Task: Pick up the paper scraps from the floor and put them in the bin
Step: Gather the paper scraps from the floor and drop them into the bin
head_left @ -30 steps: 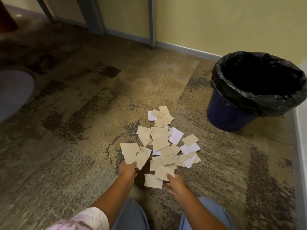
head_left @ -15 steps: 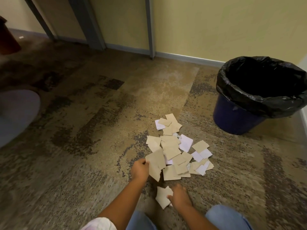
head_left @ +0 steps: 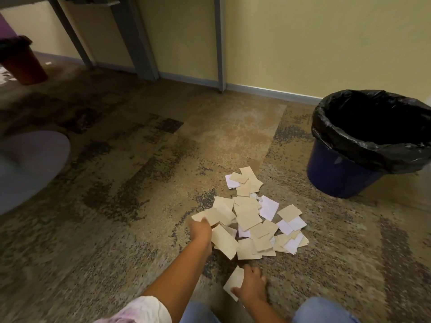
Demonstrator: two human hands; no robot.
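Note:
A pile of tan and white paper scraps lies on the patterned carpet in front of me. My left hand grips several tan scraps at the pile's left edge and holds them just above the floor. My right hand holds a few scraps close to my knees, apart from the pile. The blue bin with a black liner stands to the right, beyond the pile, its mouth open and dark inside.
A yellow wall with a grey skirting runs behind the bin. Grey metal legs stand at the back. A dark red bin is far left, and a grey round object lies at the left edge.
Both hands closed on scraps at the pile's near edge. The left lifted its bunch slightly; the right drew its scraps back toward my knees. The camera tilted up.

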